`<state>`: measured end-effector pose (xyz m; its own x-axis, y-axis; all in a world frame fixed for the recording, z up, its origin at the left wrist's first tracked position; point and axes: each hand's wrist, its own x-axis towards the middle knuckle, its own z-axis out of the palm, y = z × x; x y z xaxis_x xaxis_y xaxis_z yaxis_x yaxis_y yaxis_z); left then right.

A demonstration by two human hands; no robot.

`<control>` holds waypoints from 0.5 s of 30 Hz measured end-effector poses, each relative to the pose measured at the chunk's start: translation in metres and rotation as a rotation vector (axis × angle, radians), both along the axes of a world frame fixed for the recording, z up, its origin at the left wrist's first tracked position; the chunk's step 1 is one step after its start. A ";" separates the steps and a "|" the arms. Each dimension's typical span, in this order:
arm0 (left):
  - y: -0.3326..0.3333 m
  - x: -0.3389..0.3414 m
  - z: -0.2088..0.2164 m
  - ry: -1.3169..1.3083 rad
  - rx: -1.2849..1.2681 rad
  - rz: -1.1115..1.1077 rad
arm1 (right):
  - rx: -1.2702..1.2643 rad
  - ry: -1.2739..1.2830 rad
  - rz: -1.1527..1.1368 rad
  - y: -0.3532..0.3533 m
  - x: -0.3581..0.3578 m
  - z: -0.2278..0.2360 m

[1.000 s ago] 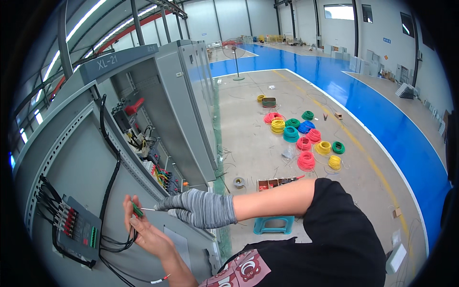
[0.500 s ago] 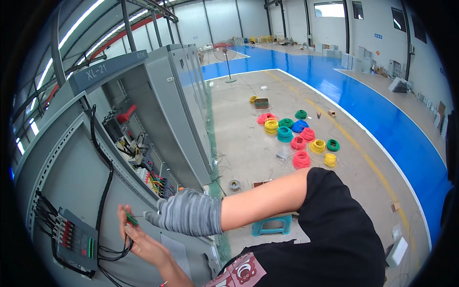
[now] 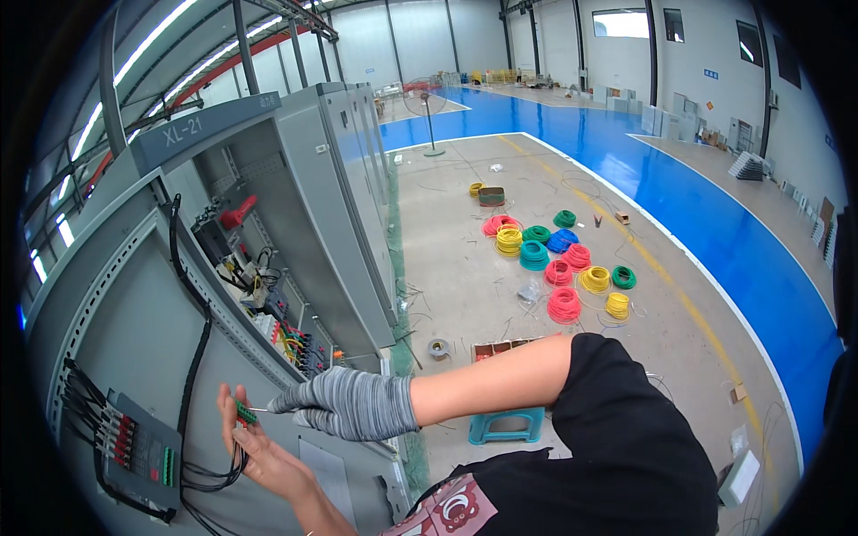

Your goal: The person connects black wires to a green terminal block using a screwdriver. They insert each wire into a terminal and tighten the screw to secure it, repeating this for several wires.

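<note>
My bare left hand [image 3: 275, 462] pinches a small green terminal plug [image 3: 244, 413] between thumb and fingers, beside the inner face of an open grey cabinet door. Black wires [image 3: 213, 480] hang below the plug and run toward the door. A grey striped glove covers my right hand [image 3: 350, 406], which is closed around a screwdriver; only its thin metal shaft [image 3: 259, 410] shows, its tip at the plug. Its handle is hidden in the glove. Left of my hands, a grey meter-like module [image 3: 152, 454] with red-marked terminals and a green connector is mounted in the door.
The cabinet interior [image 3: 295, 214] holds a red rotary handle [image 3: 238, 212], breakers and coloured wires. Coils of red, yellow, green and blue wire [image 3: 563, 305] lie on the floor. A teal stool [image 3: 507, 426] and a tape roll [image 3: 438, 347] are near my right arm.
My right forearm has dropped slightly, and the gloved fingers have shifted around the screwdriver. More of its shaft is visible at the plug. My left hand keeps its hold in nearly the same place.
</note>
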<state>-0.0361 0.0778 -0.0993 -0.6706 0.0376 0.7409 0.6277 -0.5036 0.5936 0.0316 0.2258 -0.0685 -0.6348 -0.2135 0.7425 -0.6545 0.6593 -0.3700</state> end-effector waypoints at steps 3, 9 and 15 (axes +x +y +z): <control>-0.006 -0.003 -0.003 0.011 -0.010 0.009 | -0.414 -0.567 0.209 -0.002 0.006 0.010; -0.008 -0.009 -0.012 -0.017 -0.027 -0.017 | -0.811 -1.018 0.360 0.000 0.017 0.019; -0.008 -0.006 -0.010 -0.039 -0.077 0.034 | 0.175 -0.041 -0.154 0.002 0.002 -0.019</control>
